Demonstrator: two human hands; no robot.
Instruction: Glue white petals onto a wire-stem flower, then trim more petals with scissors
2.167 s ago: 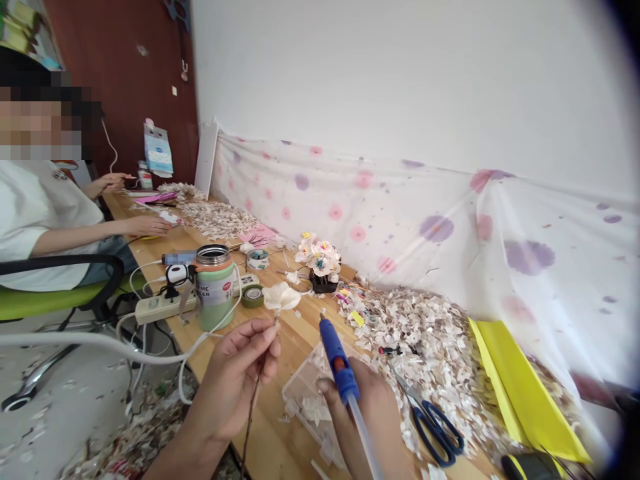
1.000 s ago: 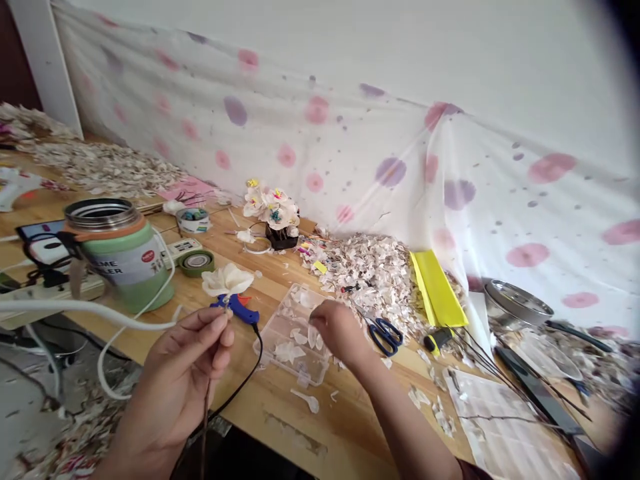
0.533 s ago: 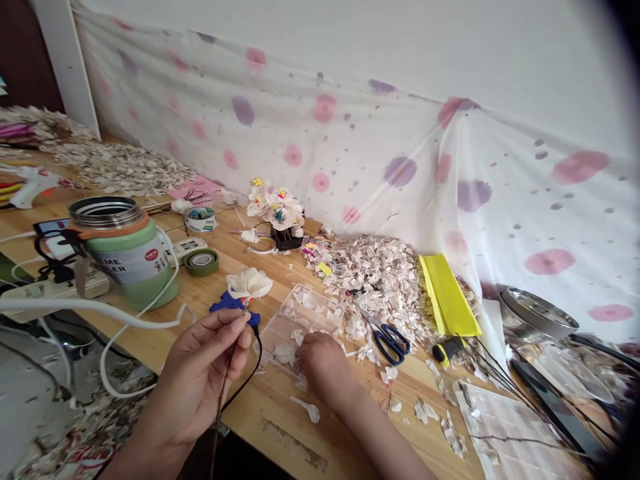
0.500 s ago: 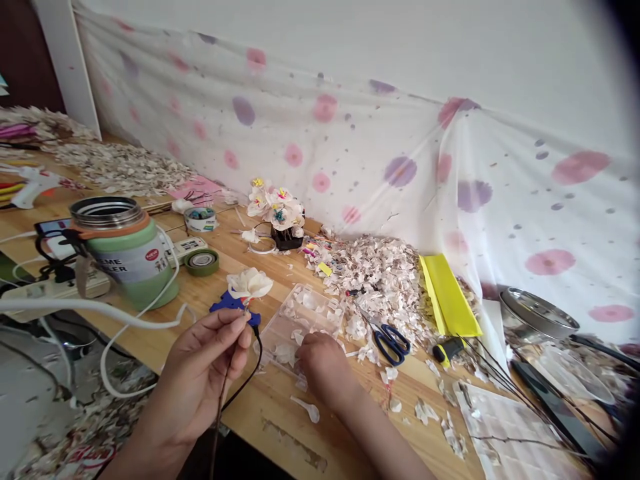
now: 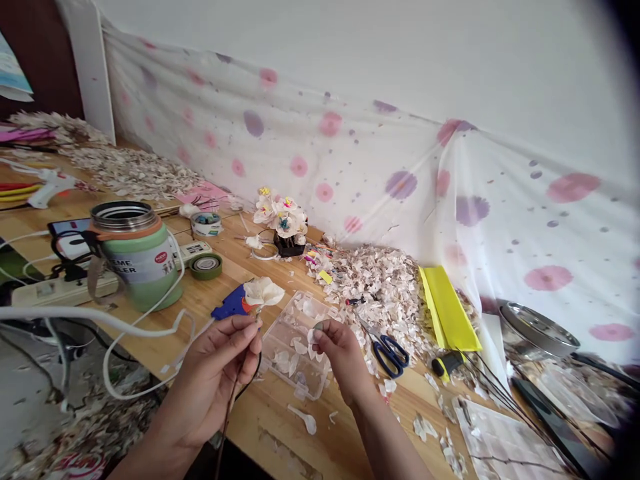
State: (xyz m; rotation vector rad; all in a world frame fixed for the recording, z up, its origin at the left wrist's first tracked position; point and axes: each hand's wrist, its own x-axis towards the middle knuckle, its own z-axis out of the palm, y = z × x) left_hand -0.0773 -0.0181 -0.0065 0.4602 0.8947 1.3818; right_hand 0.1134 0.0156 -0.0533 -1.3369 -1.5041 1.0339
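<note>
Between the fingertips of my left hand (image 5: 215, 373) is the thin brown stem of a white flower (image 5: 263, 292), which stands upright above the fingers. My right hand (image 5: 343, 357) pinches a small white petal (image 5: 312, 340) over a clear plastic box (image 5: 280, 320) with compartments. Loose whitish petals (image 5: 285, 362) lie in the box. Behind the flower rests a blue glue gun (image 5: 230, 303), partly hidden by it. A white plastic spoon (image 5: 303, 419) lies at the table's front edge.
A wide green tumbler (image 5: 135, 260) stands left, with white cables around it. Right of the box are a heap of dried petals (image 5: 375, 280), scissors (image 5: 391, 353) and a yellow folder (image 5: 453, 310). A small pot of finished flowers (image 5: 285, 223) stands at the back.
My right hand has lifted out of the box and now pinches a petal. My left hand still holds the flower, which has turned and shifted slightly right; the view has shifted too.
</note>
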